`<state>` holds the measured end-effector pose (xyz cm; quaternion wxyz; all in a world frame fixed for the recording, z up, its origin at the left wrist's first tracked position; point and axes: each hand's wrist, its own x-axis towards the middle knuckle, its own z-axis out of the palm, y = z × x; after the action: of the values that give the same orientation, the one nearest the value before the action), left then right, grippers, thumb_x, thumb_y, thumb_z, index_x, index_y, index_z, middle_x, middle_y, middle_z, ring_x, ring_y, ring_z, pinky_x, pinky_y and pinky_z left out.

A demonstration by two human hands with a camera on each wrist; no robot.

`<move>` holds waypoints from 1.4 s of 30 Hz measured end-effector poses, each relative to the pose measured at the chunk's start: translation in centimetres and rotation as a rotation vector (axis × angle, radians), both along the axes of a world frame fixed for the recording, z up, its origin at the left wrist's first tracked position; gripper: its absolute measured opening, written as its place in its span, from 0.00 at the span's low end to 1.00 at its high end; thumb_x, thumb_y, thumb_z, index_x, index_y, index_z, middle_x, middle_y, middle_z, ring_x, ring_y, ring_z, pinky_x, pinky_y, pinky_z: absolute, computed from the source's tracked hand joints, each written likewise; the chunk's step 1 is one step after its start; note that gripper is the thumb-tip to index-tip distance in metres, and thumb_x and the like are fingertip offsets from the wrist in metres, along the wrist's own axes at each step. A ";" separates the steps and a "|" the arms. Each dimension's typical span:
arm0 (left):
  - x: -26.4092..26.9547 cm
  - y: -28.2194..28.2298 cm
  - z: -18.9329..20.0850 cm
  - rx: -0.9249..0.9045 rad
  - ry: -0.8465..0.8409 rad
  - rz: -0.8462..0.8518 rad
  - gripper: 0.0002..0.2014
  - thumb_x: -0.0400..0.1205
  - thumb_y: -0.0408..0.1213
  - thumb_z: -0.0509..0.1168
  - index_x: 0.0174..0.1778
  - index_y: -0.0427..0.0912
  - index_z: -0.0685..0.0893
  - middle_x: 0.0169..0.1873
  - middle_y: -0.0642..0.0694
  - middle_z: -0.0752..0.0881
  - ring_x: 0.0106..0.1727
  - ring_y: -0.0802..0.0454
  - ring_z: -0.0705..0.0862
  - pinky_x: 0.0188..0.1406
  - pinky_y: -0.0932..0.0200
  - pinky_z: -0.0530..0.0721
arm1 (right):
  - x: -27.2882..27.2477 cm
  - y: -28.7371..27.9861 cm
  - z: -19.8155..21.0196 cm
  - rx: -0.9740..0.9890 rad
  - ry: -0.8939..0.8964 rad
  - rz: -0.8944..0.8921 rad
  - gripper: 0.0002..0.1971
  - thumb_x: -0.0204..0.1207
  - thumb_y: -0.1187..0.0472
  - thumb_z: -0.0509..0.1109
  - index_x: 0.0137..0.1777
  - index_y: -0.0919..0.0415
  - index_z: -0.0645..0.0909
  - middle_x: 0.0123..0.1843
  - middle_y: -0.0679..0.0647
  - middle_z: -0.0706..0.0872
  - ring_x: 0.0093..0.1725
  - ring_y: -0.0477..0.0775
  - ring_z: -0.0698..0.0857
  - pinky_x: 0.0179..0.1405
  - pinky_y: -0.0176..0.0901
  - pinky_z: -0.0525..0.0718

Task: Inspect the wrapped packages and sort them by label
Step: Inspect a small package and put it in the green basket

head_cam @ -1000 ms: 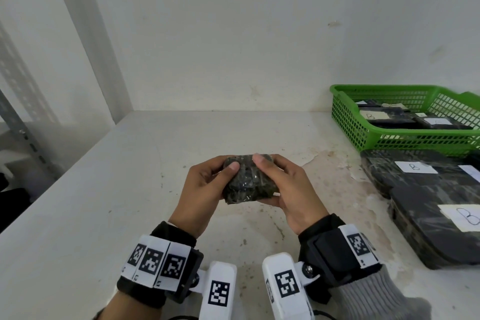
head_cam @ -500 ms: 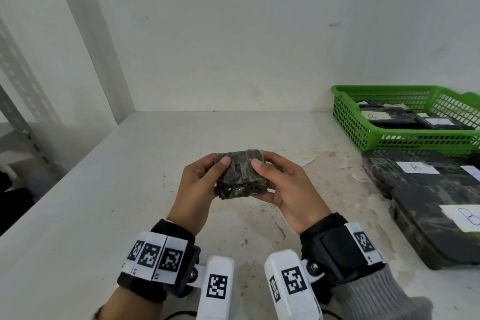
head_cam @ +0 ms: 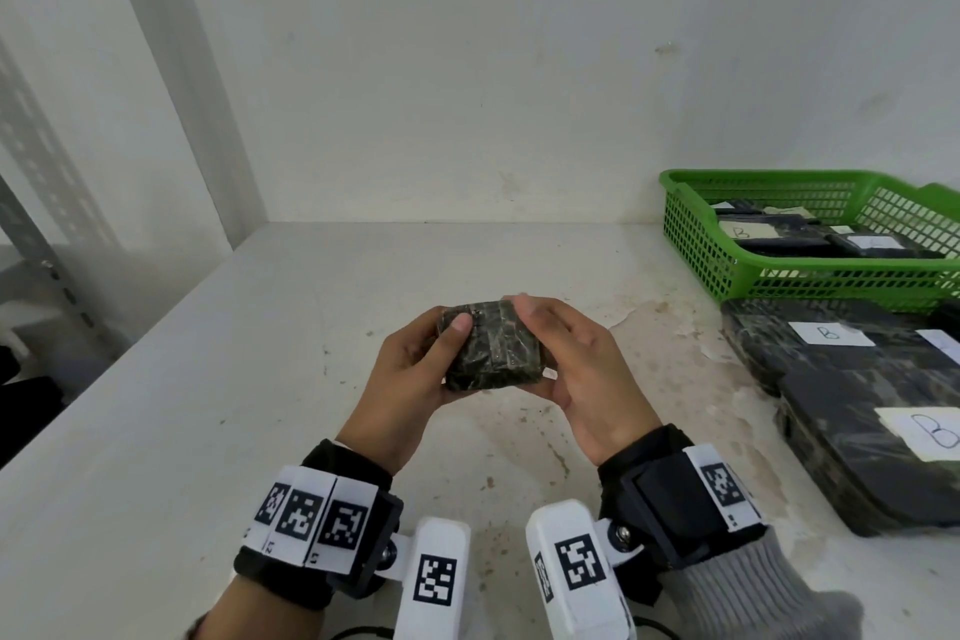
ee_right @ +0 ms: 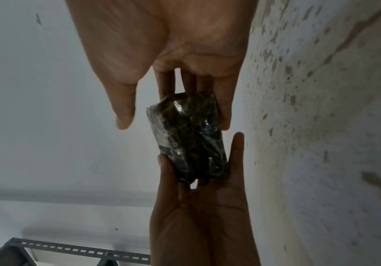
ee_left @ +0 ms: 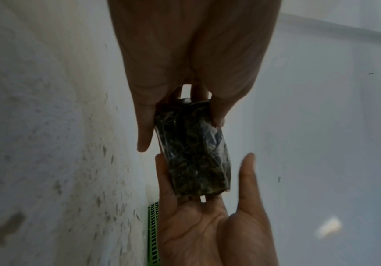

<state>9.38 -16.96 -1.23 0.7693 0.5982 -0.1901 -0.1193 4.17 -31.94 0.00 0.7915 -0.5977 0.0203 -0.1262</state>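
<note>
A small dark plastic-wrapped package is held above the table between both hands. My left hand pinches its left end, thumb on top and fingers underneath. My right hand cups the right end with straight fingers lying along the underside. In the wrist views the right thumb stands off the package, while the left thumb presses on the package. No label shows on the faces turned to the cameras.
A green basket at the back right holds several labelled dark packages. In front of it two large dark packages with white B labels lie on the stained table. A metal shelf upright stands at left.
The package has been turned in my hands so a broader face tips up toward me. My right thumb has come off its top and moved to the far edge.
</note>
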 end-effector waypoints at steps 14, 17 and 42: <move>0.2 0.0 0.2 -0.092 0.091 0.044 0.22 0.80 0.47 0.71 0.64 0.35 0.85 0.60 0.34 0.87 0.65 0.40 0.86 0.53 0.54 0.90 | 0.2 -0.5 0.1 0.088 -0.019 0.011 0.37 0.62 0.47 0.77 0.74 0.55 0.78 0.68 0.52 0.84 0.68 0.47 0.82 0.68 0.48 0.82; 0.5 0.3 0.2 -0.163 0.072 0.039 0.25 0.76 0.40 0.69 0.70 0.36 0.81 0.63 0.37 0.87 0.63 0.46 0.88 0.52 0.57 0.88 | 0.2 -0.4 0.2 0.113 0.057 0.036 0.40 0.62 0.44 0.77 0.73 0.62 0.78 0.66 0.58 0.86 0.65 0.53 0.85 0.63 0.48 0.86; 0.3 0.2 -0.4 -0.152 0.014 0.040 0.21 0.77 0.34 0.70 0.68 0.43 0.83 0.55 0.37 0.88 0.56 0.43 0.90 0.52 0.50 0.90 | 0.1 -0.5 -0.1 -0.020 0.043 -0.026 0.12 0.75 0.57 0.76 0.59 0.51 0.89 0.49 0.55 0.93 0.53 0.55 0.92 0.54 0.48 0.90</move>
<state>9.68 -16.73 -1.63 0.8161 0.5408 -0.1813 -0.0932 4.31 -32.44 -0.12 0.7831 -0.6078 0.0439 -0.1239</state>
